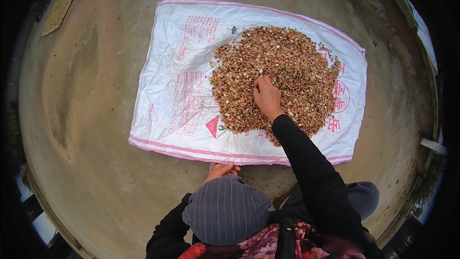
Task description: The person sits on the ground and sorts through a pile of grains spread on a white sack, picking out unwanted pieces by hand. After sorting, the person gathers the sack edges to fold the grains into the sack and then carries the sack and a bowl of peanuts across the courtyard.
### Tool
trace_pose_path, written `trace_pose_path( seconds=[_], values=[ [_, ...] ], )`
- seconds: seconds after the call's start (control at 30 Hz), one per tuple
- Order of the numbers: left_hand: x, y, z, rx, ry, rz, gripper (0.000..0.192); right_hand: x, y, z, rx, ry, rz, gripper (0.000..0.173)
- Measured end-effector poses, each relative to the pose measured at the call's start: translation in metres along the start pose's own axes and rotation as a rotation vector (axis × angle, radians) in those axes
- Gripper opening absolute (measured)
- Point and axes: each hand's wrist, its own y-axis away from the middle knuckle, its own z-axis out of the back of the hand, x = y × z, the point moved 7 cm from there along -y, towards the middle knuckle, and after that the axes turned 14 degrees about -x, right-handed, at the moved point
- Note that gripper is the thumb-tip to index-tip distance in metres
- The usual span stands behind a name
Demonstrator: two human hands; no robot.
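Note:
A heap of small brown kernels, which look like shelled peanuts with paler split ones among them, lies on a flat white woven sack with pink edge bands and red printing. My right hand reaches into the near middle of the heap. Its fingertips are drawn together down at the kernels, and whether they pinch one is hidden. At the sack's near edge is my left hand, thumb uppermost and fingers curled. My left knee partly covers that hand, so its grip on anything cannot be made out.
Concrete ground surrounds the sack. At the far left lies a mat spread with pale material. A low ledge runs along the right side, with a pale pipe near it. My right knee is bent at the lower right.

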Motion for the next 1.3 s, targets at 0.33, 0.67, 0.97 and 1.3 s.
trace_pose_path(
  seconds=[0.33, 0.67, 0.97, 1.3],
  values=[
    [0.001, 0.001, 0.000, -0.012, 0.009, 0.016, 0.031, -0.007, 0.003, 0.002, -0.033, -0.060, 0.004, 0.012],
    [0.004, 0.000, 0.003, -0.019, -0.019, 0.047, 0.034, -0.044, 0.019, 0.001, 0.272, -0.966, -0.813, 0.007],
    [0.003, 0.001, 0.001, -0.029, -0.011, 0.071, 0.032, -0.043, 0.029, 0.008, 0.360, -1.520, -1.057, 0.006],
    [-0.004, 0.007, -0.005, -0.027, -0.033, 0.017, 0.031, -0.050, 0.026, 0.042, 0.414, -0.978, -0.949, 0.029]
  ],
)
